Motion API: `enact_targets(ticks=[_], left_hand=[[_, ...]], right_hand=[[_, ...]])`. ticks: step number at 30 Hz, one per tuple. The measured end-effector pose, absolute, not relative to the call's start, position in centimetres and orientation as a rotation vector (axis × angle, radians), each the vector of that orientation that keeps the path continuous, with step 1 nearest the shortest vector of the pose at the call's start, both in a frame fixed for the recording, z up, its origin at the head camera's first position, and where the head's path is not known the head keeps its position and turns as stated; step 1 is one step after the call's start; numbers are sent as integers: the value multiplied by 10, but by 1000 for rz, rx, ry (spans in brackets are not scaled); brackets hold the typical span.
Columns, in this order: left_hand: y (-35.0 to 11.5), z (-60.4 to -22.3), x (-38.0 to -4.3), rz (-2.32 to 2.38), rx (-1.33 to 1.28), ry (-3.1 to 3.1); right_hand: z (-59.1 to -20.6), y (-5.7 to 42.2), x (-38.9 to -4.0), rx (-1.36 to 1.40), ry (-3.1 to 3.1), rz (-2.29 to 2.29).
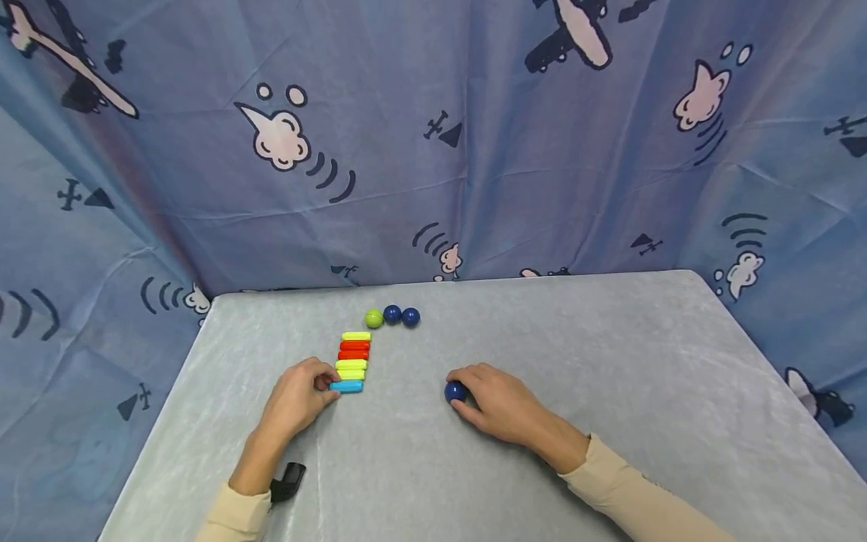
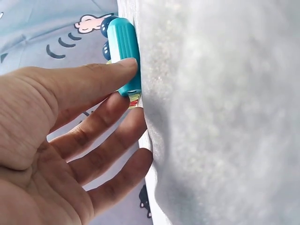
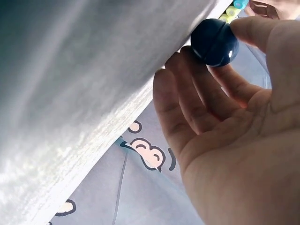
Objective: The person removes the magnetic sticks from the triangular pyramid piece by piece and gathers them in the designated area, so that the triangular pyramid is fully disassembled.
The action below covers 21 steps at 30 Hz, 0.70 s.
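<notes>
My left hand pinches the left end of a blue ridged stick between thumb and fingers. The blue stick lies at the near end of a column of short sticks, with yellow sticks and red sticks above it. In the left wrist view the thumb presses on the blue stick's ridged side. Farther right, my right hand holds a dark blue ball between thumb and fingers, low over the table. The right wrist view shows that ball with a seam round it.
Beyond the column, a green ball and two dark blue balls sit in a row. A black strap-like object shows beside the left wrist. A patterned blue curtain hangs behind the grey-covered table.
</notes>
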<state>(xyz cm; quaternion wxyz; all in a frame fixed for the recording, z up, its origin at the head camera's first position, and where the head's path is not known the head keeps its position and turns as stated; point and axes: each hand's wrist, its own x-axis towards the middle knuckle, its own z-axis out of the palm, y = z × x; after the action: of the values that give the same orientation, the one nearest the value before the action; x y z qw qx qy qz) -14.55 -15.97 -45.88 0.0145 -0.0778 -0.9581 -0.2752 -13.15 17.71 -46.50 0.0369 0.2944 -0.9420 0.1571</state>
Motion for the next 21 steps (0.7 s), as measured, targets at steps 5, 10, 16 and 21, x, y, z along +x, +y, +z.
enact_targets(ticks=[5,10,16,21], left_hand=[[-161,-458,-145,-860,-258,-2959],[-162,-455,-146,-848,-265,-2955],[-162,-453,-146,-815,-281,-2965],[-160,-453,-145,-785,-290,-2957]], right_hand=[[-464,175,-131,908,-2872,466],[-465,174,-130,907,-2864,445],[-466,174,-130,911,-2845,439],[-467,174,-130,912,-2844,440]])
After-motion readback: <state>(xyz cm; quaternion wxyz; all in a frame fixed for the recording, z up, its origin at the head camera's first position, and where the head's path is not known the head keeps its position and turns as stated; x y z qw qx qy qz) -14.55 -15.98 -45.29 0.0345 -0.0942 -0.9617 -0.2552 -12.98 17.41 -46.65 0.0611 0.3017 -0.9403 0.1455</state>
